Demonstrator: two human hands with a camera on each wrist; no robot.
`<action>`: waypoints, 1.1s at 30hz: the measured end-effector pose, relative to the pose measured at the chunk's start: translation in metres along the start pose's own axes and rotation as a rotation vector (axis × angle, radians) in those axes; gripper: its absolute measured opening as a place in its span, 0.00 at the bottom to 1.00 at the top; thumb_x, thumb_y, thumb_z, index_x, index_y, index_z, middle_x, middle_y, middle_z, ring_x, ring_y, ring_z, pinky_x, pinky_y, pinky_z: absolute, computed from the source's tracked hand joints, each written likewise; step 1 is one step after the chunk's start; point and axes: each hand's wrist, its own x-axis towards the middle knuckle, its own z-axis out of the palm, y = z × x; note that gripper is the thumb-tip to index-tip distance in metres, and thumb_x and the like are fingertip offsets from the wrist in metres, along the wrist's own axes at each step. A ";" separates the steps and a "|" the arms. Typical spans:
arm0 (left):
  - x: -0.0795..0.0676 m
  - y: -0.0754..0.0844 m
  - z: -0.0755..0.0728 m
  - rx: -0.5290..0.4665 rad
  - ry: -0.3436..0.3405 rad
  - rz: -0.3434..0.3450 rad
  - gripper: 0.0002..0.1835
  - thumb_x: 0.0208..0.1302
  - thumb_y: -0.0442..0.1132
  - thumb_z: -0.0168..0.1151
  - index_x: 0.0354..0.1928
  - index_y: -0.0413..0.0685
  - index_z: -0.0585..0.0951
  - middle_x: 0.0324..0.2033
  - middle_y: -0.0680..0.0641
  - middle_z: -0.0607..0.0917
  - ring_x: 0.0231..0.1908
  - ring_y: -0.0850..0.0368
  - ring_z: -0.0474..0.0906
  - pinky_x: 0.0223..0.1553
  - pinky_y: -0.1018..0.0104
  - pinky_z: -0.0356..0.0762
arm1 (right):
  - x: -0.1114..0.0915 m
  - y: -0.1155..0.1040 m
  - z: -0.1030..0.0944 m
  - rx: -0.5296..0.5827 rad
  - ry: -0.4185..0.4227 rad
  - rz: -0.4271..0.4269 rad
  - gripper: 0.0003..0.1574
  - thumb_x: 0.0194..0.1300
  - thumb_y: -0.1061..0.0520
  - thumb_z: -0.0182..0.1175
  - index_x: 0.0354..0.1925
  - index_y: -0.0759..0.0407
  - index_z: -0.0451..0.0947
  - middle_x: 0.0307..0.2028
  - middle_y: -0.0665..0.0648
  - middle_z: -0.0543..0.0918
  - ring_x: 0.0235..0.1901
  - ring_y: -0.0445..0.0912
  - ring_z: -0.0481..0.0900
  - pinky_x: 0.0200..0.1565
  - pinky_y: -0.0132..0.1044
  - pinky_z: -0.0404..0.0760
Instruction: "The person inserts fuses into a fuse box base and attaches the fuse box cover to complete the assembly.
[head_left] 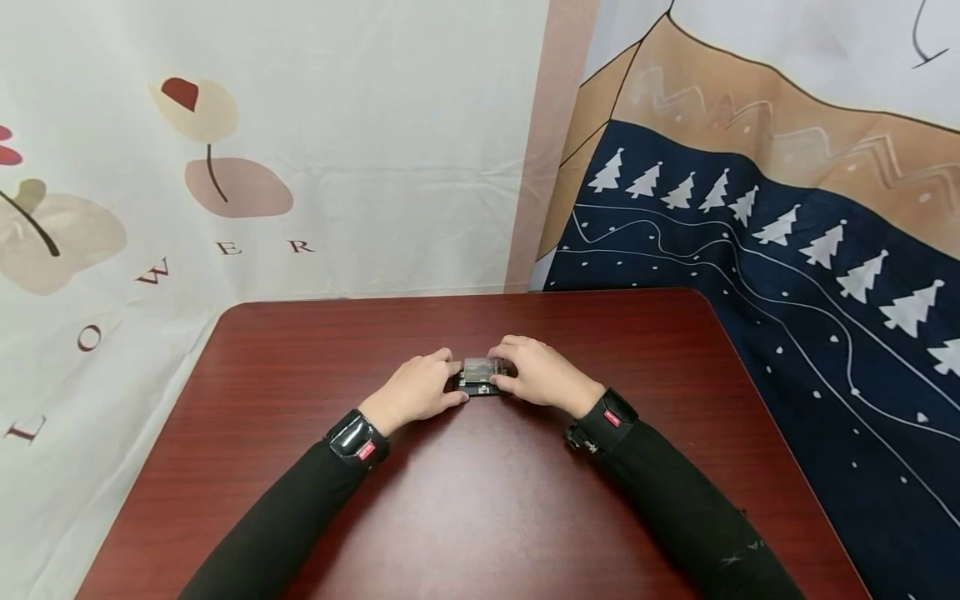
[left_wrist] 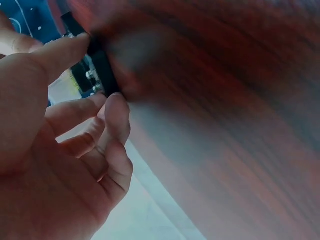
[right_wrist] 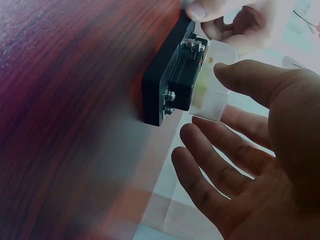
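A small electrical block with screw terminals (right_wrist: 185, 82) sits on a black base plate (right_wrist: 155, 90). Over it is a clear plastic cover (right_wrist: 212, 82). In the head view the assembly lies at the middle of the table, between both hands. My left hand (head_left: 416, 387) pinches the base plate at its left end, thumb on the near edge and fingers on the far one. My right hand (head_left: 543, 371) grips the clear cover between thumb and index finger; its other fingers extend apart in the right wrist view. The right hand hides part of the block's right end in the head view.
A dark red wood-grain table (head_left: 480, 500) with rounded far corners lies under the hands. Behind it hangs a pale printed curtain (head_left: 375, 167), and a navy cloth with white trees (head_left: 675, 225) hangs at the right. Black bands with cameras (head_left: 360, 437) circle both wrists.
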 end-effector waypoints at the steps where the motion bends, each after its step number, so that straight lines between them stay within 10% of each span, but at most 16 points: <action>1: 0.000 -0.001 0.000 -0.007 0.014 0.006 0.31 0.74 0.61 0.72 0.68 0.47 0.85 0.50 0.48 0.82 0.31 0.51 0.79 0.41 0.50 0.86 | 0.000 0.001 0.000 -0.002 0.001 -0.001 0.22 0.76 0.47 0.72 0.62 0.52 0.87 0.49 0.49 0.85 0.44 0.44 0.82 0.49 0.39 0.82; 10: 0.000 0.005 -0.009 -0.076 0.141 0.085 0.27 0.79 0.51 0.68 0.72 0.47 0.82 0.62 0.47 0.85 0.56 0.49 0.88 0.55 0.47 0.89 | 0.000 0.001 0.000 -0.019 0.014 -0.012 0.22 0.74 0.48 0.74 0.62 0.53 0.87 0.49 0.50 0.86 0.43 0.43 0.81 0.49 0.41 0.84; 33: 0.007 0.010 -0.008 -0.022 0.109 0.143 0.12 0.77 0.46 0.71 0.56 0.52 0.88 0.50 0.51 0.85 0.42 0.51 0.88 0.45 0.51 0.89 | 0.005 -0.001 0.006 -0.020 -0.061 0.015 0.22 0.74 0.50 0.73 0.62 0.54 0.88 0.52 0.51 0.88 0.48 0.45 0.85 0.54 0.44 0.85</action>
